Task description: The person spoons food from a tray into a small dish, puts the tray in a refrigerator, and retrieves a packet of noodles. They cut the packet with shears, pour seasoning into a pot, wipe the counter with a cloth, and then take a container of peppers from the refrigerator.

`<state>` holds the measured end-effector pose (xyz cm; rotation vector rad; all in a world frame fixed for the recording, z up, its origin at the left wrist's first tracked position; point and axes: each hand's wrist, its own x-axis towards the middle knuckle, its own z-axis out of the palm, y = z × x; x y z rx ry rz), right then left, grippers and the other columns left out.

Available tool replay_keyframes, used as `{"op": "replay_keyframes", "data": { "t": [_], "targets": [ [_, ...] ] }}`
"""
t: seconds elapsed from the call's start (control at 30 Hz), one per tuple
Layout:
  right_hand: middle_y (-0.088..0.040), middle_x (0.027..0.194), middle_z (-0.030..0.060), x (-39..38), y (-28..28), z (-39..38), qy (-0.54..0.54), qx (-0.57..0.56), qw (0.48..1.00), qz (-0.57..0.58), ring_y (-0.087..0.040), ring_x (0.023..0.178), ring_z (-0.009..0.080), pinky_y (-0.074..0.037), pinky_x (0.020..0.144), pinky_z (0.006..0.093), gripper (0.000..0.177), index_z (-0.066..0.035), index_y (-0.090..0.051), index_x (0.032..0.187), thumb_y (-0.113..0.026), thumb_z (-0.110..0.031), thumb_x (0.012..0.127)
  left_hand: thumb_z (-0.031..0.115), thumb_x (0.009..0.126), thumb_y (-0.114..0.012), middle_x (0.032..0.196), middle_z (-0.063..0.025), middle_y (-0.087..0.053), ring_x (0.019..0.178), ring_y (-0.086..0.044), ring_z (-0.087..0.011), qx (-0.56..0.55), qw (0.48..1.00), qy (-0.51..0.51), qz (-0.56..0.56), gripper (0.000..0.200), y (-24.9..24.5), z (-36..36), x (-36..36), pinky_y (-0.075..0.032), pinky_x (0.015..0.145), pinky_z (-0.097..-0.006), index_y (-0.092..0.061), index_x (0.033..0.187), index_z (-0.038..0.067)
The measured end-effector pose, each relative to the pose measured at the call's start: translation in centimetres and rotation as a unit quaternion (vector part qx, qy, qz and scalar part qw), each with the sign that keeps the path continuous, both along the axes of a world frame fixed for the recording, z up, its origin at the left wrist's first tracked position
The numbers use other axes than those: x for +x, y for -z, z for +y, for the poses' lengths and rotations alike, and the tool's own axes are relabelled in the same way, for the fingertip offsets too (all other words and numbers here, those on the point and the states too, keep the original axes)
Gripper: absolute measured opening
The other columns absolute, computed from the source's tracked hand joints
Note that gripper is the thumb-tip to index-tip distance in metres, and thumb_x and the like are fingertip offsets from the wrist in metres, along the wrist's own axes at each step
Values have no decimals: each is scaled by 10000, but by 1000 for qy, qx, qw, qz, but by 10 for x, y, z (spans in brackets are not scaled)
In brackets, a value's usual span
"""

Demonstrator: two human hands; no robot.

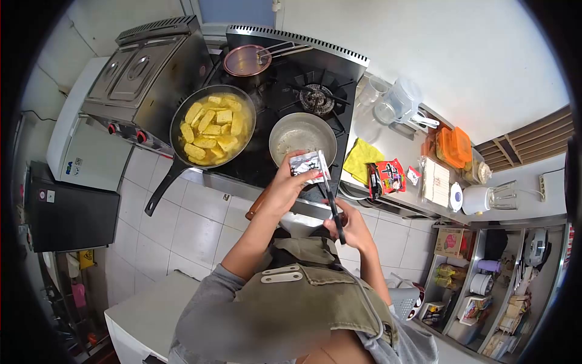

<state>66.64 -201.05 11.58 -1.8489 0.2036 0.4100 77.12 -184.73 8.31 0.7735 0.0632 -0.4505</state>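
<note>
My left hand (290,187) is closed on a small silver sachet (305,165), pinched between thumb and fingers. My right hand (353,225) grips a knife by its black handle (335,217). The narrow blade (325,167) points away from me and lies along the sachet's right edge. Directly beyond the sachet, a metal saucepan (303,124) holding clear liquid sits on the stove; my left hand overlaps its near rim. Below my left wrist a brown handle (254,209) sticks out.
A large frying pan (176,130) of yellow pieces in liquid stands left on the stove (276,100), its handle (163,189) jutting over the floor. Behind is a small pan (244,59). Right, the counter holds a yellow cloth (362,159), red-black packet (388,177) and jugs (403,97).
</note>
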Motion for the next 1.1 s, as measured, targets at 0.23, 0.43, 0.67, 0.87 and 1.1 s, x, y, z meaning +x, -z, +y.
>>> {"op": "replay_keyframes", "data": {
  "t": [0.23, 0.43, 0.67, 0.87, 1.1],
  "targets": [
    [-464, 559, -46, 24, 12, 6, -13, 29, 999, 17, -451, 483, 50, -333, 431, 205, 462, -53, -514, 1161, -691, -246, 782, -42, 783, -604, 1070, -87, -563, 962, -590, -169, 14, 1000, 1, 28, 464, 8, 4, 19, -504, 815, -265, -406, 1196, 30],
    [-480, 657, -34, 19, 25, 6, 10, 78, 996, -30, -430, 594, 45, -332, 502, 213, 507, -41, -486, 1124, -717, -312, 764, -26, 790, -609, 1010, -81, -586, 930, -603, -174, -50, 998, -18, 40, 363, 18, 15, 44, -501, 815, -272, -484, 1127, 25],
    [-599, 686, 56, 81, -8, -8, 142, 70, 977, -147, -567, 574, 99, -441, 519, 216, 400, -14, -474, 967, -718, -264, 771, 68, 848, -582, 962, -50, -612, 840, -619, -108, -56, 994, 7, 89, 215, 1, 15, 44, -526, 691, -209, -524, 1052, 33],
    [-650, 734, 128, 136, -15, 3, 71, -18, 968, -239, -640, 682, 223, -485, 632, 318, 373, -18, -514, 978, -727, -125, 691, 75, 854, -582, 1028, -53, -593, 915, -602, -137, -45, 996, 49, 60, 245, 19, 6, 42, -509, 761, -242, -529, 1092, 49],
    [-628, 746, 185, 164, -23, -23, 166, -296, 881, -331, -617, 714, 364, -471, 612, 397, 400, -42, -501, 995, -694, -88, 647, 56, 845, -587, 993, -72, -593, 888, -606, -135, 21, 995, 77, 54, 249, 28, 24, 43, -521, 760, -246, -506, 1078, 17]
  ]
}}
